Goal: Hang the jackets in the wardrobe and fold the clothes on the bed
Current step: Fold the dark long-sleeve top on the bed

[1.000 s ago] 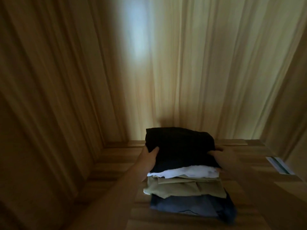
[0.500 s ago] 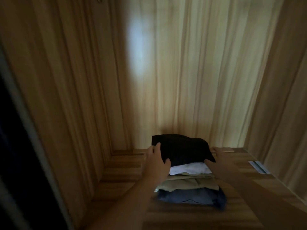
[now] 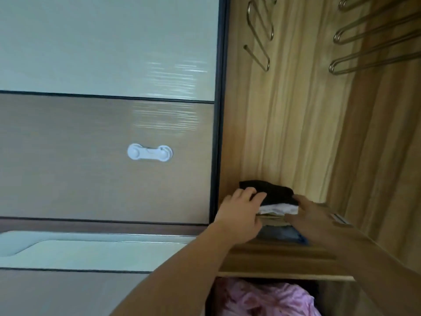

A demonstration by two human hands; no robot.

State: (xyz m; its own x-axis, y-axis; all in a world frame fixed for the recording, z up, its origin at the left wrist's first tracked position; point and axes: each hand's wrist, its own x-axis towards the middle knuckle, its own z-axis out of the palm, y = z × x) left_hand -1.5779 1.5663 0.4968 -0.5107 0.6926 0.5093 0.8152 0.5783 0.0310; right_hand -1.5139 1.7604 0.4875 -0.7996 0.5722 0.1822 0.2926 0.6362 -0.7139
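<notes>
A stack of folded clothes sits on a wooden wardrobe shelf (image 3: 273,258). A black garment (image 3: 276,192) lies on top, with a white one (image 3: 279,209), a khaki layer and a blue one (image 3: 280,233) under it. My left hand (image 3: 239,215) presses the stack's left side, its fingers laid over the black garment. Against the right side, my right hand (image 3: 312,215) lies flat with its fingers stretched out.
Metal hangers (image 3: 262,35) (image 3: 369,42) hang above the shelf. The sliding wardrobe door (image 3: 109,156) stands to the left, with a white child lock (image 3: 149,152) stuck on it. Under the shelf lies a pink garment (image 3: 268,299).
The view has pulled back and swung left, so the door and hangers now show. The stack stays on the shelf. My left fingers have slid onto the black garment.
</notes>
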